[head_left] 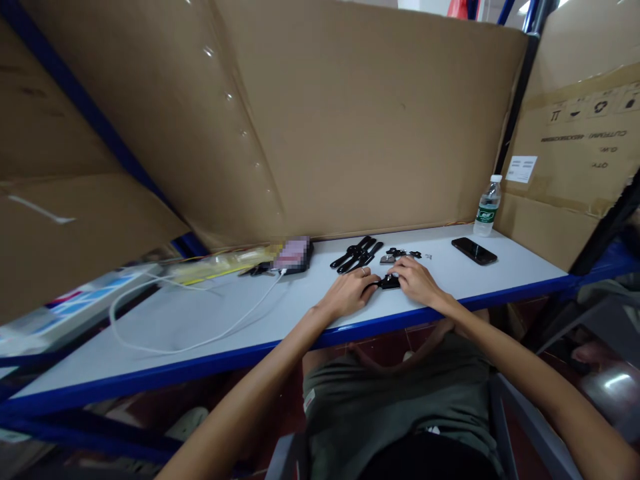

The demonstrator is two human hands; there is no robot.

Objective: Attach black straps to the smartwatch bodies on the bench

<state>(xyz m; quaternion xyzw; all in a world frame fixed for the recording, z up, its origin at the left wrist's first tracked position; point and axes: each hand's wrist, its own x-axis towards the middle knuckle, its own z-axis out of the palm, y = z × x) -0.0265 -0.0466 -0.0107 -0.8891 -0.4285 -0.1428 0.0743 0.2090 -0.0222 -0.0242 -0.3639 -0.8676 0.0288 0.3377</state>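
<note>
My left hand (350, 292) and my right hand (417, 280) rest on the white shelf top (210, 313) with fingers curled around a small black watch part (387, 282) between them. Both hands pinch it from either side. Just behind lie several black watch straps (357, 254) and a cluster of small black and metal pieces (400, 255).
A black phone (474, 251) lies to the right and a water bottle (487, 207) stands behind it. A white cable (200, 333) runs left from a blurred device (295, 255). Cardboard boxes (350, 113) wall in the back and sides. The shelf has a blue front edge (225, 360).
</note>
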